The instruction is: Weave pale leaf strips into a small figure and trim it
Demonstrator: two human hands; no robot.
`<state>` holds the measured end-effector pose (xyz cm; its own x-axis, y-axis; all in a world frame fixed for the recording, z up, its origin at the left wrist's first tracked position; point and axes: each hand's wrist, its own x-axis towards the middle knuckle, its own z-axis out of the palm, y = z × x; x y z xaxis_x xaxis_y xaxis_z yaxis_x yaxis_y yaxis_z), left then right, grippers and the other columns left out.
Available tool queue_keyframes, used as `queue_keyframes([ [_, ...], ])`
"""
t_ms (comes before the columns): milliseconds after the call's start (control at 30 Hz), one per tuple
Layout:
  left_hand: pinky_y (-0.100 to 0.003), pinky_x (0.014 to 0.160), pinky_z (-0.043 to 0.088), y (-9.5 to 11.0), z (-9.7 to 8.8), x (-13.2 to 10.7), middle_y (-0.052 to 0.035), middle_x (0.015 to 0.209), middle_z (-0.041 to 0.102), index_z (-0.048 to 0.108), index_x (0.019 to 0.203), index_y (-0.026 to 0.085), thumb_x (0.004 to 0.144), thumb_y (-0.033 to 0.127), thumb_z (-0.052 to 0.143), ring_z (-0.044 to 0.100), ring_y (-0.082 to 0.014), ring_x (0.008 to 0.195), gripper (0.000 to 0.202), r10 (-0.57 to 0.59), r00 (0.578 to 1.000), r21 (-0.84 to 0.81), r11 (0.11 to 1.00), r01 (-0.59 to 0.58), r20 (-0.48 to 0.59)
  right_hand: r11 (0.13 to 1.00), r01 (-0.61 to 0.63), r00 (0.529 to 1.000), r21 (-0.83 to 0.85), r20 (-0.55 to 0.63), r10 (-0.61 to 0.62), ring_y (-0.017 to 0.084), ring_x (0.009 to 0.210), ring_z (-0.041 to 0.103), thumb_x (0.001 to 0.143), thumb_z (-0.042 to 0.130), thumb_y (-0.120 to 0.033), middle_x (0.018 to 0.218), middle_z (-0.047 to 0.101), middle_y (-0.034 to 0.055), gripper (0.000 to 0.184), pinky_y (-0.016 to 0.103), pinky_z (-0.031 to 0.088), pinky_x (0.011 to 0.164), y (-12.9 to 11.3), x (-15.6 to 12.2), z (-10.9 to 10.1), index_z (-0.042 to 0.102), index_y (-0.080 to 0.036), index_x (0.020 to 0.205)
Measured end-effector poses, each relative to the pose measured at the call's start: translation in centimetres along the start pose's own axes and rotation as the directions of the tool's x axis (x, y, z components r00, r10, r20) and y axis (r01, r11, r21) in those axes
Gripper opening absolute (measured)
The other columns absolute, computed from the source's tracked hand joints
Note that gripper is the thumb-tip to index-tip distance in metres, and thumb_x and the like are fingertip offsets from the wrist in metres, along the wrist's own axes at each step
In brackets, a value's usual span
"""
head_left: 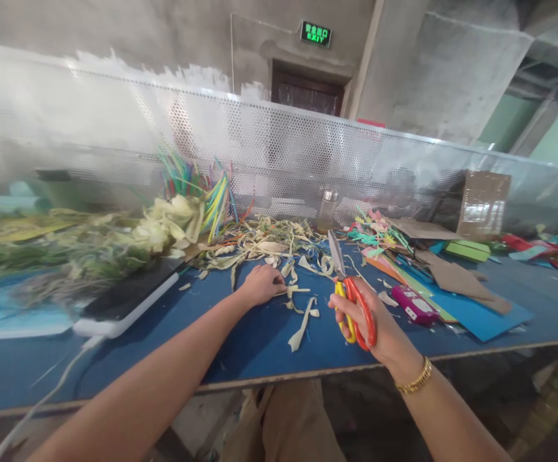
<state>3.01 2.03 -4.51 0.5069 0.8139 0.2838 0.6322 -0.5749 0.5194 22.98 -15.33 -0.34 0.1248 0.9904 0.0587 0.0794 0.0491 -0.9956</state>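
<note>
My right hand grips a pair of scissors with red and yellow handles. Their metal blades point up and away from me, over the blue table. Slightly left of the scissors, my left hand rests low at the tabletop, its fingertips pinched at a pale dried husk strip. Part of that strip is hidden by the fingers. Closer to me lies another husk piece, long and narrow. Just beyond both hands spreads a pile of husk scraps.
To the left, a white-edged black device with a cable sits beside heaped plant fibres. Coloured strips stand behind. On the right are a purple box, blue card and cardboard. A lidded bottle stands by the perforated metal screen.
</note>
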Motion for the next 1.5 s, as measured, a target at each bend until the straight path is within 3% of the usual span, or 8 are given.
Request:
queue_keyframes([
  [100,-0.029,0.063,0.039,-0.5,-0.7,0.2,-0.0033,0.064,0.066,0.07,0.064,0.022,0.069,0.033,0.067,0.059,-0.0198,0.063,0.013,0.001,0.999,-0.068,0.998,0.001,0.032,0.999,0.005,0.999,0.036,0.036,-0.006,0.009,0.042,0.049,0.073,0.07,-0.046,0.061,0.056,-0.0061,0.047,0.02,0.039,0.038,0.1,0.5,0.5,0.048,-0.023,0.109],
  [233,-0.028,0.059,0.039,-1.1,-2.5,0.6,-0.0028,0.066,0.065,0.067,0.067,0.019,0.07,0.043,0.067,0.056,-0.0164,0.06,0.024,-0.001,0.999,-0.362,0.932,-0.017,-0.05,0.999,0.033,0.999,0.034,0.031,-0.034,0.009,0.043,0.05,0.069,0.074,-0.045,0.064,0.057,-0.0058,0.053,0.02,0.039,0.039,-0.3,3.3,0.9,0.05,-0.024,0.111],
  [367,-0.028,0.065,0.042,-0.7,-3.4,0.6,-0.0045,0.077,0.069,0.064,0.066,0.018,0.064,0.038,0.075,0.059,-0.0156,0.067,0.023,-0.079,0.987,-0.658,0.753,-0.031,-0.138,0.977,0.207,0.975,0.045,-0.091,-0.202,0.011,0.061,0.059,0.061,0.08,-0.037,0.075,0.063,-0.0028,0.059,0.024,0.05,0.057,-1.0,8.7,2.2,0.052,-0.023,0.111],
  [567,-0.028,0.065,0.043,-0.2,-3.6,0.5,-0.002,0.071,0.068,0.062,0.064,0.017,0.058,0.037,0.08,0.057,-0.0139,0.064,0.028,-0.14,0.972,-0.738,0.673,-0.047,-0.19,0.989,0.113,0.988,0.096,0.098,-0.122,0.012,0.056,0.06,0.054,0.083,-0.03,0.069,0.059,-0.0058,0.056,0.025,0.05,0.053,-0.1,14.2,5.6,0.054,-0.024,0.101],
  [800,-0.025,0.062,0.044,0.4,-3.4,0.4,-0.0034,0.084,0.07,0.068,0.086,0.02,0.062,0.043,0.079,0.062,-0.0149,0.073,0.034,-0.277,0.951,-0.881,0.472,0.011,-0.136,0.95,0.204,0.978,0.237,-0.011,-0.207,0.01,0.055,0.06,0.053,0.081,-0.025,0.074,0.059,-0.0068,0.06,0.024,0.054,0.055,1.7,15.2,7.1,0.051,-0.024,0.104],
  [900,-0.025,0.059,0.041,0.7,-2.6,0.4,-0.004,0.078,0.069,0.07,0.083,0.019,0.062,0.042,0.079,0.059,-0.014,0.067,0.032,-0.225,0.973,-0.855,0.514,0.073,-0.052,0.944,0.213,0.976,0.253,-0.007,-0.218,0.011,0.059,0.062,0.053,0.081,-0.028,0.075,0.059,-0.0068,0.06,0.025,0.054,0.057,2.1,15.0,6.9,0.05,-0.025,0.104],
  [1267,-0.024,0.05,0.032,0.9,-3.0,0.0,-0.0014,0.062,0.062,0.07,0.065,0.017,0.068,0.043,0.071,0.046,-0.0106,0.052,0.026,-0.133,0.988,-0.735,0.677,0.033,-0.078,0.941,0.264,0.956,0.21,0.069,-0.284,0.016,0.071,0.066,0.055,0.082,-0.035,0.085,0.069,-0.0003,0.062,0.03,0.054,0.067,1.4,15.0,4.7,0.048,-0.025,0.107],
  [1500,-0.027,0.058,0.039,1.1,-2.5,0.0,-0.004,0.064,0.065,0.07,0.061,0.017,0.065,0.036,0.072,0.055,-0.0144,0.06,0.02,-0.137,0.99,-0.772,0.631,0.077,-0.013,0.945,0.309,0.944,0.111,0.089,-0.319,0.013,0.058,0.059,0.059,0.079,-0.039,0.074,0.063,-0.0037,0.056,0.03,0.05,0.06,1.6,14.6,5.2,0.049,-0.024,0.103],
])
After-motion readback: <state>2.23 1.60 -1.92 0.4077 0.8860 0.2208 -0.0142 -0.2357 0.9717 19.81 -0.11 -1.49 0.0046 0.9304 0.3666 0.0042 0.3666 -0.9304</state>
